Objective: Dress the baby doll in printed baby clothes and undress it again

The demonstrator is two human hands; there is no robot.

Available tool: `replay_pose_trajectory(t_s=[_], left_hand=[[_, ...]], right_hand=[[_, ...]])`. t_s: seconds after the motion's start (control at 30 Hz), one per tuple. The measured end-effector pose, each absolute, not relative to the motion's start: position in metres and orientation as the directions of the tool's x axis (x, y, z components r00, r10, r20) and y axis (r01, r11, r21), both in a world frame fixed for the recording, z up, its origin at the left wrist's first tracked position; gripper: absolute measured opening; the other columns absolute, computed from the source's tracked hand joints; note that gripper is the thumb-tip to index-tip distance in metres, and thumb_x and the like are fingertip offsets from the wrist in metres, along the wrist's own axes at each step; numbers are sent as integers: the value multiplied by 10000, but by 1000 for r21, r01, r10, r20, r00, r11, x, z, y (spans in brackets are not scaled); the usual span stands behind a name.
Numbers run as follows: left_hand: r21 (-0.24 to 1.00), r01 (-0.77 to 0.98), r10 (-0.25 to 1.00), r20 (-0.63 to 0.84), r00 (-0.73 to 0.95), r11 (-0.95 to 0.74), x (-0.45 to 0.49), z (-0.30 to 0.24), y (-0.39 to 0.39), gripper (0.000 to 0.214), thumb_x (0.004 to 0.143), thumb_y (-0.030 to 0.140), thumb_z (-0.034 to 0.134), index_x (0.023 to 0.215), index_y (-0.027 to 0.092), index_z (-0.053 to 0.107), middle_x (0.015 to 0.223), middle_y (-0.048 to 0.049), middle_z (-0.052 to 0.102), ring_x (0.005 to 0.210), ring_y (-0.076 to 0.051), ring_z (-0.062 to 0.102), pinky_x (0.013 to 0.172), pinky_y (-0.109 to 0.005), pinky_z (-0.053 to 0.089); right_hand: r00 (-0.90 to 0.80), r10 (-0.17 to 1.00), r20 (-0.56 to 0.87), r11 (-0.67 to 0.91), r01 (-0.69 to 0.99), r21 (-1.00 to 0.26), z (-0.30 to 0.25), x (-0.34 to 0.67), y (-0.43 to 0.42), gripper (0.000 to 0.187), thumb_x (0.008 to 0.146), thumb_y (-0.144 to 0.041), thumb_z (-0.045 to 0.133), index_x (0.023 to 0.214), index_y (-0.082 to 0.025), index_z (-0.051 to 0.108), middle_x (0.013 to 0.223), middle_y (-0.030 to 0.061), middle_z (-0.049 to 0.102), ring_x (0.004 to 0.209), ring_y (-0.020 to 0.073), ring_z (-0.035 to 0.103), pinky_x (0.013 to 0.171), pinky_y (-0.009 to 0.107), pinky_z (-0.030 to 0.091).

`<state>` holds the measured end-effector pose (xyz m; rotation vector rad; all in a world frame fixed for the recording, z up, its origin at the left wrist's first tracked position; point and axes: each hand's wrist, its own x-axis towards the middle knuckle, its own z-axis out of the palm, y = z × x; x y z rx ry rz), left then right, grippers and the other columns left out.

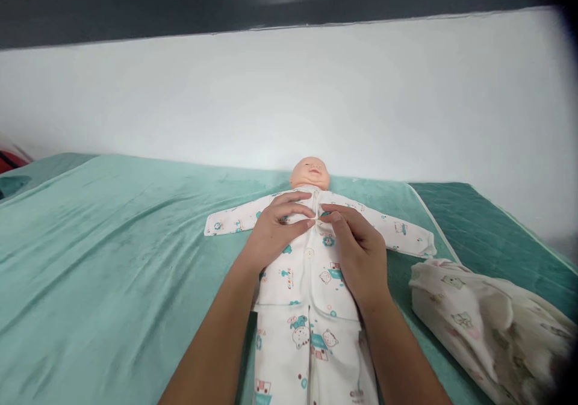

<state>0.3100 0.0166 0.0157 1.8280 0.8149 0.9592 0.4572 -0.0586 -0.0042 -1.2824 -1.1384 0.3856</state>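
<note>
A baby doll (309,173) lies on its back on a green blanket (112,254), arms spread, dressed in a white printed sleepsuit (311,284). Both of my hands rest on its chest. My left hand (275,230) pinches the left edge of the suit's front opening near the collar. My right hand (356,248) pinches the right edge at the same spot. The fingertips of both hands meet at the top of the button line. A white button (309,253) shows lower down the front.
A bundled cream patterned cloth (487,321) lies at the right on the blanket. A white wall (289,92) runs behind the bed. A darker green mat (487,224) shows at the far right.
</note>
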Motion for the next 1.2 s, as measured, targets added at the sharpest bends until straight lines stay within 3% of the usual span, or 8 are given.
replay_pose_trajectory(t_s=[0.23, 0.47, 0.67, 0.8, 0.9, 1.1, 1.2], left_hand=[[859, 151, 781, 355, 514, -490, 310, 18, 10, 140, 857, 213, 641, 856, 282, 763, 1348, -2, 621, 1330, -249, 497, 1090, -421, 415], [909, 70, 856, 358, 373, -411, 309, 12, 17, 113, 893, 252, 616, 953, 256, 712, 1332, -22, 632, 1276, -221, 549, 1049, -377, 426], [882, 190, 844, 320, 430, -431, 310, 14, 16, 131, 897, 271, 597, 926, 262, 724, 1351, -16, 620, 1266, -252, 537, 877, -358, 460], [893, 153, 824, 311, 473, -424, 307, 18, 14, 98, 889, 297, 625, 881, 249, 710, 1375, -27, 606, 1325, -264, 497, 961, -384, 438], [903, 116, 795, 297, 528, -414, 300, 22, 13, 76, 869, 304, 662, 859, 236, 693, 1436, -33, 557, 1373, -267, 460, 1059, -410, 400], [871, 229, 646, 125, 753, -435, 282, 33, 12, 126, 841, 386, 692, 815, 265, 719, 1587, 66, 374, 1514, -273, 239, 942, -347, 520], [851, 259, 604, 82, 793, -456, 277, 36, 12, 86, 832, 366, 700, 831, 285, 728, 1616, 115, 311, 1551, -266, 121, 979, -355, 518]], right_hand=[[480, 776, 410, 299, 294, -908, -3, 459, -57, 236, 945, -343, 550, 864, -248, 750, 1117, 37, 736, 1103, 229, 643, 971, 368, 471], [487, 775, 403, 302, 274, -913, -5, 462, -56, 233, 945, -324, 556, 804, -236, 719, 1106, 26, 734, 1098, 212, 639, 965, 349, 468], [480, 785, 392, 292, 271, -917, -4, 462, -56, 238, 943, -302, 562, 764, -239, 706, 1102, 15, 727, 1097, 205, 630, 964, 349, 455], [412, 823, 391, 298, 272, -915, -3, 465, -57, 285, 944, -335, 578, 698, -234, 683, 1168, 17, 703, 1142, 217, 613, 1002, 373, 425], [329, 860, 390, 301, 291, -908, 1, 470, -61, 308, 943, -342, 584, 672, -236, 686, 1253, 16, 670, 1208, 234, 582, 1040, 397, 396], [110, 938, 330, 264, 394, -881, 10, 479, -69, 265, 929, -338, 599, 703, -269, 719, 1394, -15, 591, 1329, 263, 482, 1072, 435, 369], [53, 950, 309, 255, 441, -860, 12, 481, -71, 244, 917, -314, 602, 706, -272, 718, 1451, -28, 540, 1357, 272, 449, 1078, 451, 365]])
